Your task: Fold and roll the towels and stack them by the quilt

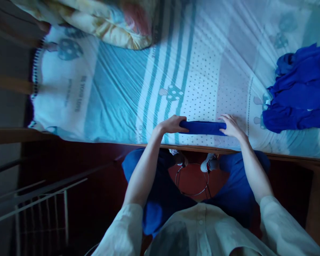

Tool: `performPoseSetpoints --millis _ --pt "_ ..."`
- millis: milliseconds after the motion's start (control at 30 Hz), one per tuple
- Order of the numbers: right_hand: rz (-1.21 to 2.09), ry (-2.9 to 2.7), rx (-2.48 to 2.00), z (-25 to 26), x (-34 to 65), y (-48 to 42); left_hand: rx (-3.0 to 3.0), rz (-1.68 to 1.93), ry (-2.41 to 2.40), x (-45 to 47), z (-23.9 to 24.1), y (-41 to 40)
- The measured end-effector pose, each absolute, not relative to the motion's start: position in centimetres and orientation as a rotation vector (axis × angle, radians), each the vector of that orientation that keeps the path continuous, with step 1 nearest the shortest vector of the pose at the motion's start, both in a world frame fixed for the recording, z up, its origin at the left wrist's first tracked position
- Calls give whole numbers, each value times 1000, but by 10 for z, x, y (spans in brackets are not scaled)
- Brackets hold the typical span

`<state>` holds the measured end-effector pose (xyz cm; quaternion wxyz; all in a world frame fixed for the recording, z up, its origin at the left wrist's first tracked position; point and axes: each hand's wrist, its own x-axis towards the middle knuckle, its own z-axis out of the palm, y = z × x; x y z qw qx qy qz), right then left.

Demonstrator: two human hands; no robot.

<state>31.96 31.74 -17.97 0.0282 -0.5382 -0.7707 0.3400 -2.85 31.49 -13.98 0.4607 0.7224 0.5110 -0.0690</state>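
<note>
A narrow folded strip of blue cloth (203, 128) lies crosswise near the front edge of the bed. My left hand (172, 124) grips its left end, thumb on the near side and fingers on the far side. At the opposite end, my right hand (230, 126) holds the cloth between thumb and fingers, some of them raised a little. What kind of garment it is cannot be made out from the folded shape. Farther right on the bed rests a heap of blue clothing (301, 89), loosely crumpled.
The bed carries a patterned sheet (117, 92) with stripes and dots. A thick folded quilt (117, 25) sits at the back left. Along the front runs the wooden bed edge (192, 147). A white metal rack (42, 209) stands at lower left, and a round metal ring (193, 193) shows below me.
</note>
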Motion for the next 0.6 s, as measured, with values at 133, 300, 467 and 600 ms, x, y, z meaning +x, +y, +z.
performPoseSetpoints --millis 133,300,467,600 --pt "1161 -2188 -1430 -151 279 322 1769 147 1215 -26 -123 327" --pt "1433 -2199 -1365 -128 203 351 1673 493 1141 -31 -99 343" --pt "1439 -2044 -1443 -112 147 394 1269 1031 1200 -53 -95 356" --pt "1307 -1792 -1433 -95 97 426 1000 1382 1201 -82 -109 371"
